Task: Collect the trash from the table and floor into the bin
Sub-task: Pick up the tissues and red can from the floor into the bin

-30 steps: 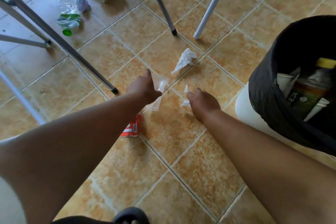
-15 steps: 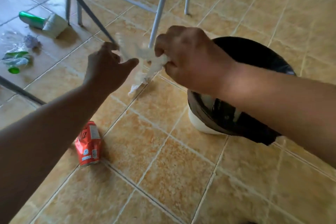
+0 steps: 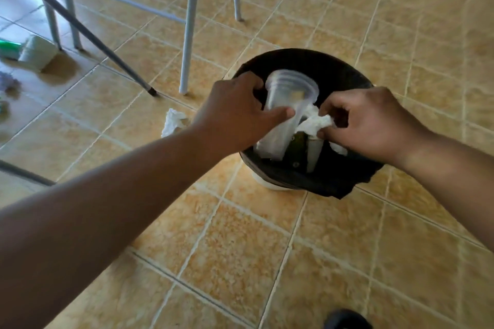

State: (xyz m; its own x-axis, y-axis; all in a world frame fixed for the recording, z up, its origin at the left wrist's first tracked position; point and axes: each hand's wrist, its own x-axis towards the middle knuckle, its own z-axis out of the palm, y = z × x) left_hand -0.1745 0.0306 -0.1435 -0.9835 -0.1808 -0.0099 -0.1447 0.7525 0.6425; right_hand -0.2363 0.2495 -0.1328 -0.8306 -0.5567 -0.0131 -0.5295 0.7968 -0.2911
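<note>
Head view looks down on our two bare forearms reaching over a round bin lined with a glossy black plastic bag (image 3: 336, 67), whose slack folds drape over the rim and hide all but a sliver of white base. Our left hand (image 3: 235, 112) grips a clear, ribbed plastic cup (image 3: 290, 99), thumb pressed across its smooth tapered wall and fingers curled round the far side. The cup is tilted, its wide circular mouth facing up and away from us, its narrow end dipping into the bin. Just beside it, our right hand (image 3: 366, 120) pinches a soft, crumpled white paper tissue (image 3: 316, 123) between thumb and curled fingers, the wad hanging above the bin's opening and touching the cup's side. The hands are close together but do not touch. A second crumpled white tissue (image 3: 173, 121) lies on the glazed tan ceramic floor tiles (image 3: 240, 235), just left of the bin and partly behind our left wrist. Thin grey metal tube legs (image 3: 189, 21) stand on the tiles beyond, and a slim dark rod with a black rubber tip (image 3: 80, 27) slants across them. At far left lies a green-and-white carton (image 3: 34, 52).
</note>
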